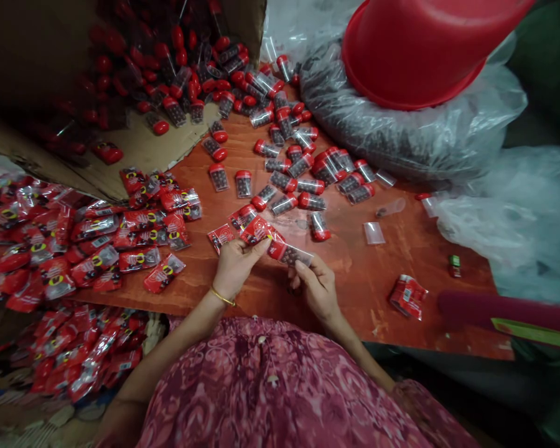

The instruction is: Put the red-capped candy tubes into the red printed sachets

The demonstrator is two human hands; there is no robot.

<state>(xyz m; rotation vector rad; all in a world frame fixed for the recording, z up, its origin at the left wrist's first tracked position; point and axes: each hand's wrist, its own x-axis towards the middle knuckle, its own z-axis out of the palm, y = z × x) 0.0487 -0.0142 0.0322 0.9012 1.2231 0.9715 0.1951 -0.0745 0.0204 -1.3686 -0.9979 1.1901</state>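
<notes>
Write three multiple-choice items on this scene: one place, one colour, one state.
1. The upturned red tub rests on:
A) a clear bag of dark pieces
B) the person's lap
C) the floor

2. The bangle on the left hand, which holds a red packet, is:
A) silver
B) gold
C) black

3. The clear tube that the right hand pinches is:
A) empty
B) crushed
C) capped and dark-filled

1 A: the bag bulges under its rim.
2 B: yellow metal circles the wrist.
3 C: a red cap shows, with dark pieces inside.
</notes>
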